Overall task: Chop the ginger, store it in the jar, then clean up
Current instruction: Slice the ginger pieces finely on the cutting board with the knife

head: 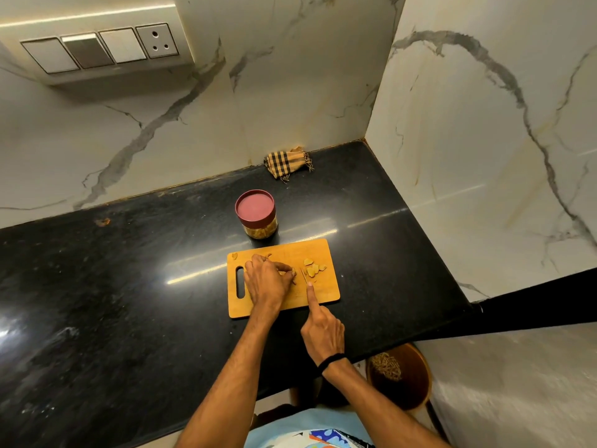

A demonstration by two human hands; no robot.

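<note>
A wooden chopping board (326, 292) lies on the black counter. My left hand (266, 282) holds a ginger root (289, 273) down on the board with curled fingers. My right hand (323, 328) grips a knife (304, 275), forefinger stretched along its back, the blade just right of the root. Several cut ginger slices (314, 268) lie on the board to the right of the blade. A small peel bit (235, 255) sits at the board's far left corner. Behind the board stands a jar (256, 215) with a maroon lid on it and yellowish content inside.
A checked cloth (286, 163) lies crumpled at the back wall corner. The black counter (129, 286) ends at a marble wall on the right. Below the counter's front edge stands a brown bin (403, 376) with scraps. A switch panel (100, 50) hangs on the wall upper left.
</note>
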